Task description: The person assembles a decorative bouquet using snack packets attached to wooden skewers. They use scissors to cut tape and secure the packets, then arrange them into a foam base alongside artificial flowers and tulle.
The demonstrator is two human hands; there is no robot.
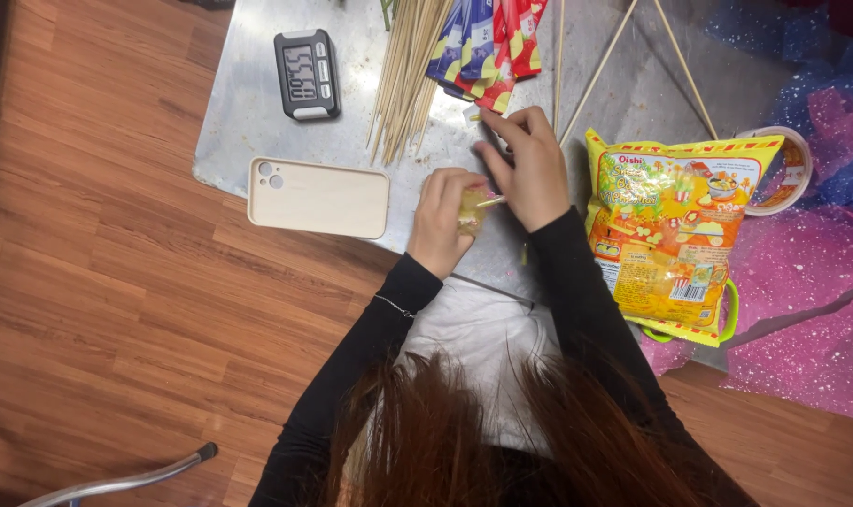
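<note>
Head view, items on the grey desk (257, 113): left hand (442, 221), fingers clenched around a small yellowish piece (471, 208), near the desk's near edge. Right hand (528, 164), fingers pinching a thin wooden skewer (490, 201) whose tip touches that piece. Far of the hands: bundle of skewers (410, 70), blue and red sachets (488, 42). Left: cream phone (318, 197), black digital timer (306, 75). Right: yellow snack bag (671, 235).

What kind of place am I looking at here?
Likely a home craft spot on the floor: a metal sheet lies on wood flooring, with bamboo skewers, snack packets and glittery wrapping around it.
</note>
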